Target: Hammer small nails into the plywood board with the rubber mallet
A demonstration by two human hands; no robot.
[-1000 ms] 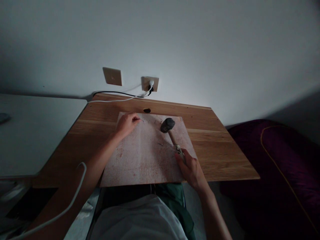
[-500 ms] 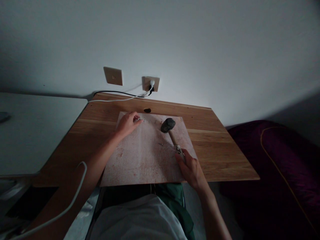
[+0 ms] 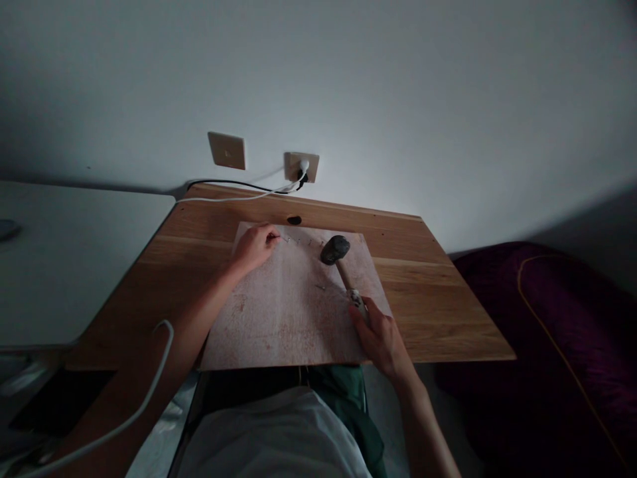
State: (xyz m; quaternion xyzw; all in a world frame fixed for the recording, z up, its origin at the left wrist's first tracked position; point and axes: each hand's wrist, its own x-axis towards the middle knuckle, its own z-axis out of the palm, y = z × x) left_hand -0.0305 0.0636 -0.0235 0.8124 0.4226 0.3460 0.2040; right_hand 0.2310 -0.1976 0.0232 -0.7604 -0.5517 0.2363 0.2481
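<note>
A pale, reddish-marked board (image 3: 283, 312) lies on the wooden desk. My left hand (image 3: 256, 247) rests at its far left part, thumb and fingers pinched on a thin, dark sliver that looks like a nail; the fingers mostly hide it. To the right of those fingertips, several small nails (image 3: 309, 243) stand in a row along the board's far side. Another nail (image 3: 321, 287) lies flat near the board's middle. My right hand (image 3: 377, 332) grips the handle of a mallet (image 3: 335, 249) with a black head, which is over the board's far right part, right of the nails.
The wooden desk (image 3: 423, 292) meets the wall, with a cable hole (image 3: 294, 220) behind the board. White and black cables run to a wall socket (image 3: 301, 166). A white tabletop (image 3: 74, 265) adjoins at left. Purple fabric (image 3: 537, 318) bulges at right. A white cable (image 3: 166, 358) crosses my left forearm.
My left thumb and fingertips have drawn in slightly to the left, away from the nearest standing nail. The right hand and mallet stay almost where they were.
</note>
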